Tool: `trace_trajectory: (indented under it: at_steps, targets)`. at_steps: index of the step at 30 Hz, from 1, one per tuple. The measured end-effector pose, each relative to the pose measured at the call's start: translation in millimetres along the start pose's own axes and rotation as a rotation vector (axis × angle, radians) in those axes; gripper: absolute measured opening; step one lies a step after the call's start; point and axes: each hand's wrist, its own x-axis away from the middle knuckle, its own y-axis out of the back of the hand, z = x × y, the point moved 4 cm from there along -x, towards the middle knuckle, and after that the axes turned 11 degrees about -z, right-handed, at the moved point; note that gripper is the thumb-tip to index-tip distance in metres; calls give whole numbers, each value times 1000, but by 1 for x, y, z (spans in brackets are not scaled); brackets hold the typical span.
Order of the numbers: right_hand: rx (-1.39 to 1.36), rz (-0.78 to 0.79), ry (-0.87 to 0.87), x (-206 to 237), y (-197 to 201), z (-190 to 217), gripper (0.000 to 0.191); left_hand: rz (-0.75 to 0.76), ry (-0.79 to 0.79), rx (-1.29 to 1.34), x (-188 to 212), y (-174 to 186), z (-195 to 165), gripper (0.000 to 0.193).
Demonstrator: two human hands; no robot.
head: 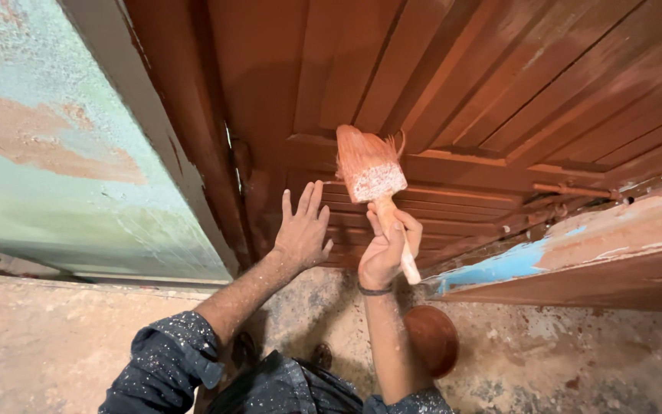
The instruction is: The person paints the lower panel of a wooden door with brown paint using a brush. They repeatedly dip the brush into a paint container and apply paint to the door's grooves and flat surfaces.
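My right hand (387, 249) grips the handle of a wide paintbrush (369, 170) whose bristles are loaded with reddish-brown paint and point up against the wooden door (453, 84). My left hand (303, 230) lies flat with fingers spread on the lower part of the same door, just left of the brush. The door is slatted and panelled, coated in wet-looking reddish-brown paint. A dark band circles my right wrist, and both sleeves are dark blue with paint specks.
A round reddish-brown bowl (432, 337) sits on the stained concrete floor (55, 345) beside my right forearm. A peeling green and pink wall (47, 153) stands left of the door frame (185, 130). A second door leaf with a blue patch (499, 266) angles in at right.
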Motion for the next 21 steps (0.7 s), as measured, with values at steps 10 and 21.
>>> trace_trajectory:
  at_steps: [10, 21]
  targets:
    - [77, -7, -79, 22, -6, -18, 21, 57, 8, 17, 13, 0, 13, 73]
    - [191, -112, -186, 45, 3, -58, 24, 34, -1, 21, 26, 6, 23, 72]
